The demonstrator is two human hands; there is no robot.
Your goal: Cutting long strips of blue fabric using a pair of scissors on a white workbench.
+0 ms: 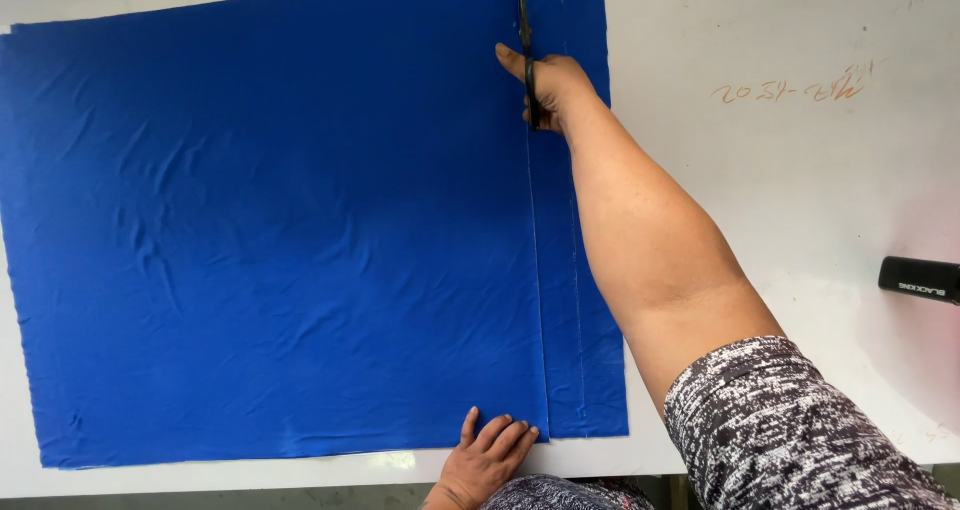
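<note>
Blue cloth (270, 220) lies flat across the white counter (800, 190), wrinkled, covering most of it. Your left hand (487, 460) rests fingers spread on the cloth's near edge, gripping nothing. Cut line runs up the cloth's right side. Your right hand (553, 85) is closed around black scissors (526, 45), blades pointing away. Black object (920, 278) at the far right edge.

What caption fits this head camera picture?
Right hand cuts blue fabric with scissors; left hand presses its edge.
</note>
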